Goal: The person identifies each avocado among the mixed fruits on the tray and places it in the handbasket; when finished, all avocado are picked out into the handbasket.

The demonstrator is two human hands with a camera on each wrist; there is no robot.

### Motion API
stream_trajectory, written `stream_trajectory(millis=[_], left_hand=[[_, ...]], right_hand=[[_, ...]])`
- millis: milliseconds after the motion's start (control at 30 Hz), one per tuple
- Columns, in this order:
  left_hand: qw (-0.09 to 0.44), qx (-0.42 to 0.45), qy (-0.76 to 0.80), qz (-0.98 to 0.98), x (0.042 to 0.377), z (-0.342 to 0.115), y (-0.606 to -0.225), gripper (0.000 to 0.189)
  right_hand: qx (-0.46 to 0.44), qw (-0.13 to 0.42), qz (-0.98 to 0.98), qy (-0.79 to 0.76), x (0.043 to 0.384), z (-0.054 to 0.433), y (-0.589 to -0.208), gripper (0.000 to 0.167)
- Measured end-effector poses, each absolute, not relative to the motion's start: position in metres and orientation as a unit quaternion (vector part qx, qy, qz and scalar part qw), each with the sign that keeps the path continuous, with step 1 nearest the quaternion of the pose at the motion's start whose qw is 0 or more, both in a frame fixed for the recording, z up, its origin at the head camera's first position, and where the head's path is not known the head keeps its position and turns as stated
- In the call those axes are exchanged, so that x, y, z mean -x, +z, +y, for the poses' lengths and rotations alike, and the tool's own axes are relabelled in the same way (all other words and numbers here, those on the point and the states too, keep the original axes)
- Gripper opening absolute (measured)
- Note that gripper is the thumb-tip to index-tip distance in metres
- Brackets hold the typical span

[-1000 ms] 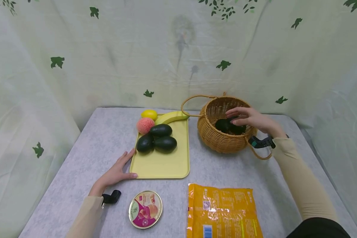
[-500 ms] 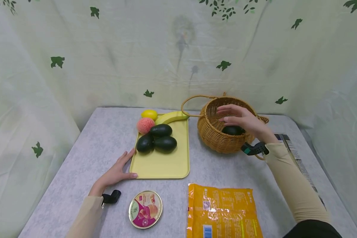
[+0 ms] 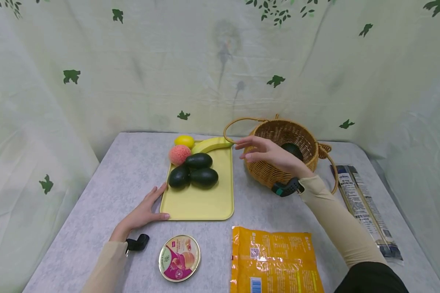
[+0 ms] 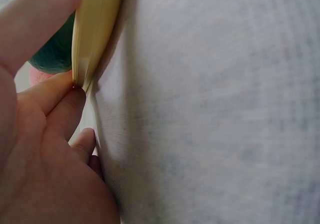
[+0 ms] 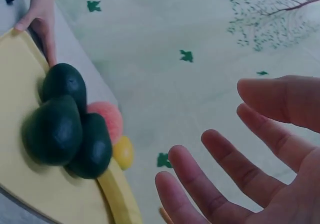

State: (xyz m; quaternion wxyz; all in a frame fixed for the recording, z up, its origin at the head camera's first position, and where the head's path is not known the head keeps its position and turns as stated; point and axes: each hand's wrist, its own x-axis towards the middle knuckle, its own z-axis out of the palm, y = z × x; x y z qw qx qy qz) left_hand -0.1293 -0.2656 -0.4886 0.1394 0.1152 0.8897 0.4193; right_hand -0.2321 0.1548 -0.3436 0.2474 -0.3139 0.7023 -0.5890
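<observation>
My left hand [image 3: 143, 213] touches the near-left corner of a yellow tray [image 3: 216, 203], thumb along the front edge and fingers at the side. Three dark green avocados [image 3: 203, 178] lie clustered on it. Behind them are a banana [image 3: 212, 144], a pink bumpy round fruit [image 3: 179, 155] and a lemon [image 3: 184, 141]. My right hand [image 3: 275, 156] is held with fingers spread and nothing in it, overlapping the left side of a wicker basket [image 3: 258, 175] in the head view. Inside the basket a dark avocado [image 3: 292, 149] shows, partly hidden by the hand.
A round tin [image 3: 179, 258] with a pink label lies in front of the tray. To its right is an orange packet [image 3: 275, 260]. A long clear-and-printed package [image 3: 366, 211] lies at the right, by the basket's drooping handle [image 3: 334, 173].
My right hand has let go of an avocado in the basket, then come out leftward toward the tray. The basket's right handle has shifted. My left hand has stayed still.
</observation>
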Motion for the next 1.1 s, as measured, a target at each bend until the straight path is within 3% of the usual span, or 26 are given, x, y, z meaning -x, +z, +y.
stream_trajectory(millis=[700,900,1100], left_hand=[[0.135,-0.123,0.42,0.889,0.13,-0.267,-0.491,0.1],[0.132,-0.125,0.416,0.891,0.13,-0.268,-0.493,0.1],[0.132,-0.126,0.415,0.891,0.13,-0.269,-0.493,0.099]], right_hand=[[0.387,0.293,0.712,-0.506,0.256,0.084,-0.403,0.053],[0.413,0.326,0.721,-0.451,0.262,0.069,-0.414,0.055],[0.452,0.323,0.735,-0.388,0.262,0.054,-0.417,0.054]])
